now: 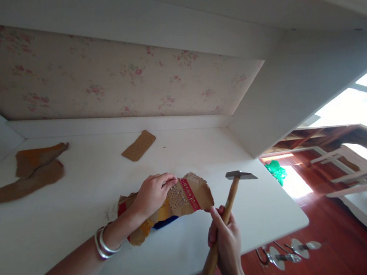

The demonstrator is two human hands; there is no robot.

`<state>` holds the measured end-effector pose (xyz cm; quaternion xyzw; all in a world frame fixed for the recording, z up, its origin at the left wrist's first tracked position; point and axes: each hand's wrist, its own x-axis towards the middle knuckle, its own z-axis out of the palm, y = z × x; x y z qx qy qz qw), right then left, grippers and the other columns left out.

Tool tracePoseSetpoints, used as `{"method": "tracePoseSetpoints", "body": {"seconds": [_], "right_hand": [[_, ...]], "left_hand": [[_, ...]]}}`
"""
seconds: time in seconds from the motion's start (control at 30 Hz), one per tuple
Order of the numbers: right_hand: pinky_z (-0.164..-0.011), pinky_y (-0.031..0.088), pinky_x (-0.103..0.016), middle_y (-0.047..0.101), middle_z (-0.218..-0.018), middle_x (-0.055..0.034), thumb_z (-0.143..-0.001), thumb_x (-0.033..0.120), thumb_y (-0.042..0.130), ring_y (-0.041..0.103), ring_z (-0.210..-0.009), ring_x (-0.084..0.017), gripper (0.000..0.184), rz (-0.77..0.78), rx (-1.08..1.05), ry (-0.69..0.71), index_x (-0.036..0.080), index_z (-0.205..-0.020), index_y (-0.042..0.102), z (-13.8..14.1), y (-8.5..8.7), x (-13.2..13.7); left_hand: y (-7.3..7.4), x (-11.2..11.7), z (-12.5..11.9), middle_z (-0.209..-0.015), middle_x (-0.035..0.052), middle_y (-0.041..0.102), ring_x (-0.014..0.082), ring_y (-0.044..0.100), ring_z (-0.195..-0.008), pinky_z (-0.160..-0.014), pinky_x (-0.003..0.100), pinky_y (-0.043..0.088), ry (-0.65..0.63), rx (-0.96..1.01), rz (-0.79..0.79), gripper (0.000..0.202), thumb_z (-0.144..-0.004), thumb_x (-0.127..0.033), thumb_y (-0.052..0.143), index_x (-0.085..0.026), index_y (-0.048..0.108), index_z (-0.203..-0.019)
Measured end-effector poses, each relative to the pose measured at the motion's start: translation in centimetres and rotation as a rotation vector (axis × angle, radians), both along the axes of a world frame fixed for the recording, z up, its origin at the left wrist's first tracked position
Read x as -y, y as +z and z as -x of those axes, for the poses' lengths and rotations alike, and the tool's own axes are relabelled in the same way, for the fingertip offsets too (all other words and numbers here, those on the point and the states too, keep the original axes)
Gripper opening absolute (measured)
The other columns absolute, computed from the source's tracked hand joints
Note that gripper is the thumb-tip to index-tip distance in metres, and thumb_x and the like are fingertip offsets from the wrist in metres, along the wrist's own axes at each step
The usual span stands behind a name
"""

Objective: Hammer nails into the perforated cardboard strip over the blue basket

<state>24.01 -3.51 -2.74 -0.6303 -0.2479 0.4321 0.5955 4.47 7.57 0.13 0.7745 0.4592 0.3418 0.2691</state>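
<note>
I see my left hand point(152, 194) pressed fingers-down, not gripping, on the torn cardboard piece point(178, 201) lying near the white table's point(86, 180) front edge, while my right hand point(226, 239) is clamped around the upright hammer's point(228, 210) wooden handle just beside it.

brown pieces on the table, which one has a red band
The crumpled piece under the left hand, beside the hammer: a red band crosses it. The small perforated strip at the back and the folded pieces at far left show no red.
</note>
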Motion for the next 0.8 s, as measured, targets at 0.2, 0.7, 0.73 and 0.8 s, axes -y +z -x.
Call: {"method": "tracePoseSetpoints", "body": {"seconds": [0.2,0.7,0.73,0.8], "right_hand": [[-0.027,0.028,-0.012,0.044,-0.036,0.0124,-0.085,0.048,0.069,0.035,-0.027,-0.005,0.033,-0.015,-0.002,0.007,0.020,-0.088,0.053,-0.5,0.1,0.4],[-0.025,0.025,-0.010,0.045,-0.053,0.0124,-0.081,0.052,0.071,0.026,-0.025,0.001,0.040,-0.005,-0.236,0.190,0.022,-0.101,0.055,1.1,8.0,2.9],[-0.025,0.024,-0.010,0.043,-0.052,0.0128,-0.081,0.053,0.071,0.024,-0.025,0.002,0.040,0.012,-0.250,0.237,0.021,-0.099,0.055,1.5,7.9,2.9],[-0.025,0.021,-0.009,0.039,-0.051,0.0139,-0.079,0.055,0.072,0.020,-0.027,0.002,0.041,0.043,-0.272,0.330,0.021,-0.093,0.055,2.3,7.2,2.8]], "left_hand": [[-0.4,-0.1,-0.1,-0.091,-0.0022,0.076,0.0147,0.070,-0.081,-0.078,0.025,0.048,-0.021,-0.039,-0.091,0.011,-0.096,-0.027,0.059,-0.025,0.069,-0.096],[-0.3,-0.1,-0.3,-0.093,-0.0013,0.077,0.0173,0.067,-0.085,-0.078,0.028,0.051,-0.028,-0.084,-0.068,0.017,-0.095,-0.026,0.058,-0.029,0.074,-0.101],[-0.3,-0.1,-0.3,-0.093,-0.0011,0.077,0.0175,0.067,-0.085,-0.078,0.028,0.051,-0.026,-0.090,-0.064,0.018,-0.095,-0.026,0.058,-0.029,0.074,-0.102],[-0.3,-0.1,-0.4,-0.094,-0.0006,0.077,0.0177,0.067,-0.086,-0.078,0.028,0.050,-0.021,-0.105,-0.065,0.018,-0.096,-0.024,0.057,-0.028,0.074,-0.102]]}}
